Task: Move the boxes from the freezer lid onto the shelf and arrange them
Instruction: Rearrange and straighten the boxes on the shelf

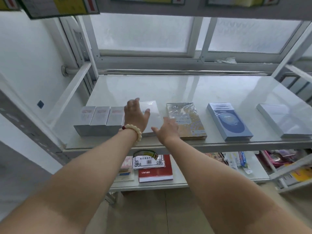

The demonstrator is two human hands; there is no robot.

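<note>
A flat white box lies on the white shelf near its front edge. My left hand, with a bead bracelet on the wrist, rests flat on the box's left part, fingers spread. My right hand is open over the gap between the white box and a gold patterned box, its fingers pointing to the gold box. Three small grey boxes stand side by side left of the white box. A blue box and a pale box lie further right.
The back half of the shelf is bare up to the window frame. A lower shelf holds a red box, packets and leaflets. Another rack stands at the right. The freezer lid is out of view.
</note>
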